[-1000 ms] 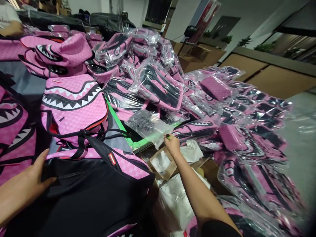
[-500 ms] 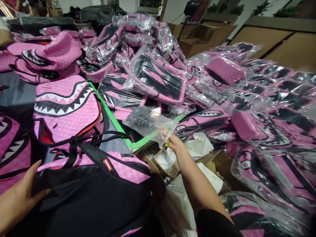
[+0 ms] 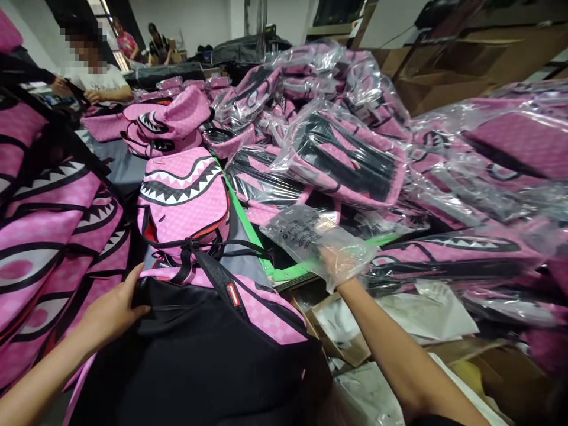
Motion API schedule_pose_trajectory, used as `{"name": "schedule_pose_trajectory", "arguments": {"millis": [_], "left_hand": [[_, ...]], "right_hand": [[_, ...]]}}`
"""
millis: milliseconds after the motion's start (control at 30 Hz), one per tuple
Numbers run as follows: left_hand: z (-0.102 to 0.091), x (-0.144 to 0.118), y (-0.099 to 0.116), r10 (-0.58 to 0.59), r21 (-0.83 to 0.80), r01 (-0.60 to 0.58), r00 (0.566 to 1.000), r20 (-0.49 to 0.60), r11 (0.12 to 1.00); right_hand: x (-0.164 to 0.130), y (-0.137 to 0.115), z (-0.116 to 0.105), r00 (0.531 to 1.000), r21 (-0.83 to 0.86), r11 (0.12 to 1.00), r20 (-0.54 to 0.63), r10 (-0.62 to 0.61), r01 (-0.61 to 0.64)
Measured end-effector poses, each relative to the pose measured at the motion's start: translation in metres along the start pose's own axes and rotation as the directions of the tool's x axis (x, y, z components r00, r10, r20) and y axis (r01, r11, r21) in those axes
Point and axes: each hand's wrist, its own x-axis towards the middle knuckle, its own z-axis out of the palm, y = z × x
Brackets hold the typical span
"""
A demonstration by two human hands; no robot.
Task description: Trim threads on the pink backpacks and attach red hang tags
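Pink bags fill this busy room, heaped high on a long table with a green edge. Many of the wrapped bags sit in shiny clear plastic, so their shapes are hard to make out. Far back, a person in a white shirt sits at the table, and two more people behind are too small to see well.

Close to the camera lies a big black and pink bag. Its bottom is cut off by the edge of the picture. Just behind it stands a pink bag with shark teeth.

The left hand rests on the left side of the black and pink bag, fingers spread and curled over its edge, touching it.

The right hand is reaching forward, past the right side of that bag. It is under a clear plastic bag with black print on it. The plastic hides most of the fingers, but they look pinched on it, holding it up above the green edge. The clear plastic bag is well apart from the left hand.

Below the right arm lie white papers and a brown cardboard box, partly hidden by the arm.
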Motion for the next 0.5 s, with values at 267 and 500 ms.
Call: {"name": "schedule_pose_trajectory", "arguments": {"millis": [267, 500], "left_hand": [[-0.001, -0.006, -0.011, 0.061, -0.038, -0.063, 0.996, -0.066, 0.997], [-0.003, -0.064, 0.07, 0.238, -0.342, -0.463, 0.813, -0.531, 0.818]], "right_hand": [[-0.093, 0.012, -0.069, 0.949, -0.356, 0.884, -0.203, 0.243, -0.302], [-0.147, -0.109, -0.101, 0.972, 0.124, 0.966, 0.09, 0.217, -0.227]]}}
